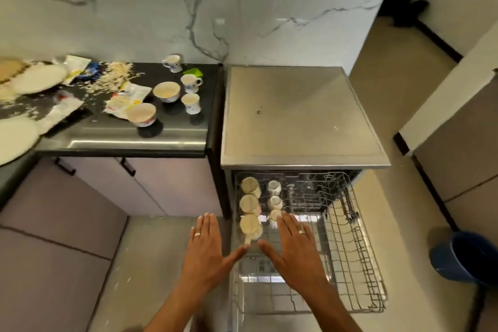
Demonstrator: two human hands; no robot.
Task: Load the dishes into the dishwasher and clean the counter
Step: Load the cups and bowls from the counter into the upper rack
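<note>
Head view: both hands hover flat with fingers straight, holding nothing, left hand over the floor, right hand over the pulled-out grey wire dishwasher rack. Six pale ceramic cups sit at the rack's far left. On the black counter, three white mugs, two cream bowls; white plates cut off at left.

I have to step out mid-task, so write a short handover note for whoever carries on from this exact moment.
Hands: left hand and right hand both open, flat, holding nothing, above the pulled-out rack.
Done: six cups sit in the rack's left side.
Left: on the counter, three mugs, two bowls, plates at the left, plus wrappers and spilled crumbs. Load these, then wipe.
</note>
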